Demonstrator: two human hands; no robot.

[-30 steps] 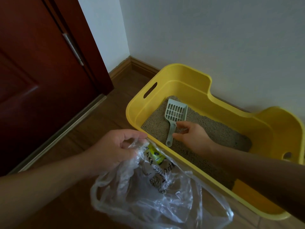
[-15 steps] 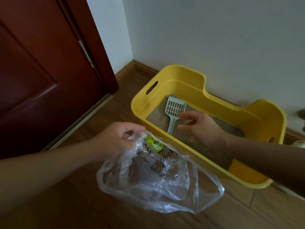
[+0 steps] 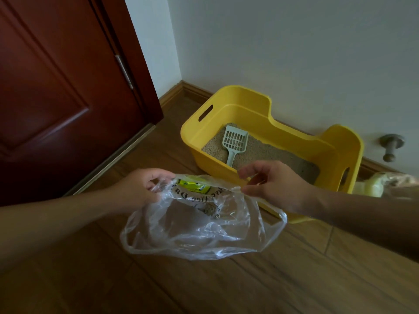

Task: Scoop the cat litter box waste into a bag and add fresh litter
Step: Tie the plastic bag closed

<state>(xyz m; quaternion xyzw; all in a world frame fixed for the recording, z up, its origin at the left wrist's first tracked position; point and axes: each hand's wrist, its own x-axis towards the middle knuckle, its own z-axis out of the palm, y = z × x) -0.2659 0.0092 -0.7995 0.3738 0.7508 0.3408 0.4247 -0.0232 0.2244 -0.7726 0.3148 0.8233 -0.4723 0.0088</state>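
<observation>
A yellow litter box (image 3: 244, 103) stands on the wooden floor against the wall, holding grey-brown litter (image 3: 267, 155). A pale slotted scoop (image 3: 234, 141) lies on the litter at the left end, handle toward me. In front of the box hangs a clear plastic bag (image 3: 199, 225) with printed lettering and a small dark clump inside. My left hand (image 3: 140, 189) grips the bag's left rim. My right hand (image 3: 274, 184) is at the bag's right rim, thumb and fingers curled on the plastic.
A dark red door (image 3: 56, 87) fills the left side. A metal door stop (image 3: 391, 147) sticks out of the wall at the right. Another pale bag (image 3: 374, 184) lies beside the box's right end. Wooden floor spreads below.
My right hand has left the scoop in the box and come back to the bag's right rim. The view has pulled back from the box.
</observation>
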